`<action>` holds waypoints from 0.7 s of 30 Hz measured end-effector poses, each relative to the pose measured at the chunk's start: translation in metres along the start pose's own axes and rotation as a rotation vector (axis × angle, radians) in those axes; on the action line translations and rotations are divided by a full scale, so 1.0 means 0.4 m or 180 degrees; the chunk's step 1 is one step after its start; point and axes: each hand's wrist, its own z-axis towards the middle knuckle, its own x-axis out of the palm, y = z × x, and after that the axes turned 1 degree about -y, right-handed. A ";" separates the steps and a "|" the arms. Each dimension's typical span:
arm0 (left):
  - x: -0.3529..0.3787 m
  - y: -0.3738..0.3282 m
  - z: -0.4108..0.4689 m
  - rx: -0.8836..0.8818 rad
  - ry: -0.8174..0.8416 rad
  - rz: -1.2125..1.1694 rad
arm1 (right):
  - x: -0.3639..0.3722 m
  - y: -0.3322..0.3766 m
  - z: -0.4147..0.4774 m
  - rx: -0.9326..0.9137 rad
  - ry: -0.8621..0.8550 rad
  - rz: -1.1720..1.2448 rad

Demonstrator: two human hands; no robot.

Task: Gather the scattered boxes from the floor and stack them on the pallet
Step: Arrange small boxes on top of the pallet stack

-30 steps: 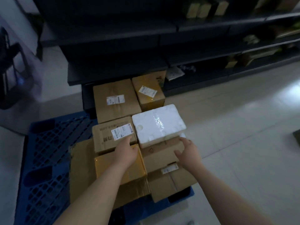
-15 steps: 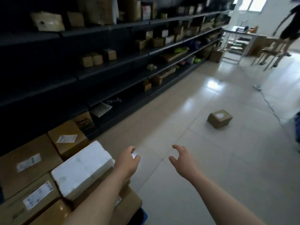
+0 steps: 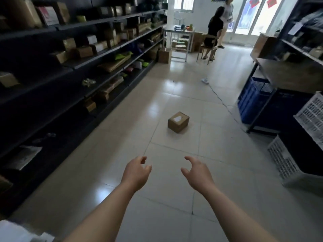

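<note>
A small brown cardboard box (image 3: 178, 123) with a white label on top sits alone on the tiled aisle floor, ahead of me. My left hand (image 3: 136, 172) and my right hand (image 3: 197, 172) are held out in front of me above the floor, well short of the box, fingers loosely curled and holding nothing. At the bottom left corner a bit of the white foam box (image 3: 15, 232) shows. The pallet is out of view.
Dark shelving (image 3: 73, 67) full of parcels lines the left side. On the right stand a blue crate (image 3: 253, 102), white crates (image 3: 286, 163) and another rack. Two people and a metal table (image 3: 178, 32) are at the far end; a cable (image 3: 222, 100) runs across the floor.
My view has swung from the stacked pallet to the right, down the aisle. Both hands left the boxes on the pallet and now hang empty in front of me; the floor box looks nearer.
</note>
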 end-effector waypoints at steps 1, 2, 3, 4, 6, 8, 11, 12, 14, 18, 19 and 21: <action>0.014 -0.019 0.042 0.0032 0.0047 -0.0002 | -0.010 -0.010 0.038 0.0057 -0.0030 0.0026; 0.025 -0.036 0.085 0.0059 0.0087 -0.0011 | -0.018 -0.016 0.076 0.0106 -0.0063 0.0055; 0.033 -0.052 0.130 0.0082 0.0116 -0.0019 | -0.027 -0.019 0.116 0.0146 -0.0101 0.0084; 0.038 -0.069 0.179 0.0103 0.0138 -0.0025 | -0.036 -0.019 0.159 0.0182 -0.0140 0.0106; 0.041 -0.104 0.286 0.0139 0.0184 -0.0030 | -0.056 -0.012 0.255 0.0247 -0.0209 0.0123; 0.037 -0.144 0.400 0.0181 0.0227 -0.0020 | -0.080 0.002 0.356 0.0300 -0.0267 0.0131; 0.023 -0.216 0.574 0.0236 0.0316 0.0044 | -0.122 0.029 0.506 0.0452 -0.0301 0.0202; 0.020 -0.240 0.631 0.0273 0.0336 0.0076 | -0.136 0.037 0.555 0.0487 -0.0326 0.0216; 0.023 -0.287 0.744 0.0348 0.0384 0.0139 | -0.162 0.044 0.653 0.0538 -0.0408 0.0239; 0.061 -0.358 0.928 0.0386 0.0515 0.0205 | -0.210 0.029 0.830 0.0670 -0.0508 0.0274; 0.077 -0.375 0.969 0.0382 0.0550 0.0224 | -0.221 0.018 0.874 0.0690 -0.0531 0.0293; 0.112 -0.412 1.054 0.0370 0.0608 0.0247 | -0.244 -0.009 0.964 0.0740 -0.0538 0.0324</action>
